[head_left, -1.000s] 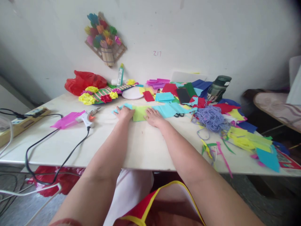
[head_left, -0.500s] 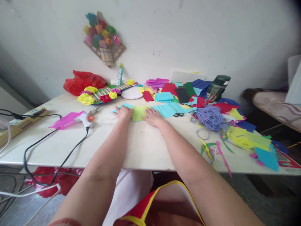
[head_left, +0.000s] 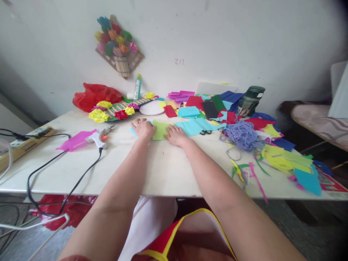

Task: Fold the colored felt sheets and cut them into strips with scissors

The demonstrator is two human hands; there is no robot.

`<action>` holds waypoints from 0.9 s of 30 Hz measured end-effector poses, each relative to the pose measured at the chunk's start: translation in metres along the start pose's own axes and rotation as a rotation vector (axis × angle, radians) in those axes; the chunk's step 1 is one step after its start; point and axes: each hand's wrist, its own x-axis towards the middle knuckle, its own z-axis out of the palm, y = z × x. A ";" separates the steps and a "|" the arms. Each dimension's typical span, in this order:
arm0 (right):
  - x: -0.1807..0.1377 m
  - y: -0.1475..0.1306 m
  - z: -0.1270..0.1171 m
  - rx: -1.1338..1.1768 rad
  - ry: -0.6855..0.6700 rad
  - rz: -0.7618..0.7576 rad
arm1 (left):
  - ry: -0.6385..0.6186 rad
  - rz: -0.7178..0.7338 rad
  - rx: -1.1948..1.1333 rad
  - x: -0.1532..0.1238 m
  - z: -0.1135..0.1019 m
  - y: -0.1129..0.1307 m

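Observation:
A yellow-green piece of crepe paper (head_left: pixel 161 131) lies flat on a longer light-blue crepe paper strip (head_left: pixel 194 127). My left hand (head_left: pixel 144 129) rests on the left end of the papers, fingers spread, and covers part of the blue. On the right edge of the yellow-green piece lies my right hand (head_left: pixel 176 135), palm down with fingers stretched out. Neither hand grips anything. Black scissor handles (head_left: pixel 206 132) show from under the blue strip, just right of my right hand; the blades are hidden.
To the left are a glue gun (head_left: pixel 98 137) on pink paper (head_left: pixel 77 140) and a power strip (head_left: pixel 27 143). Behind lie a flower-trimmed craft piece (head_left: pixel 119 110) and a red bag (head_left: pixel 96 97). Purple yarn (head_left: pixel 243 136), a dark bottle (head_left: pixel 251 101) and paper scraps (head_left: pixel 285 159) crowd the right.
My left hand has shifted slightly to the right, its fingers now overlapping the yellow-green paper's left edge. My right hand stays nearly in place. The view has moved a little.

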 end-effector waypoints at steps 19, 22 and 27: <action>-0.003 -0.001 -0.003 0.003 -0.018 0.001 | -0.198 -0.112 -0.165 -0.002 0.001 0.007; -0.003 -0.001 -0.003 0.005 -0.021 0.007 | -0.220 -0.131 -0.182 -0.002 -0.001 0.006; -0.001 -0.001 -0.002 -0.003 -0.025 0.008 | -0.230 -0.135 -0.220 0.000 -0.001 0.005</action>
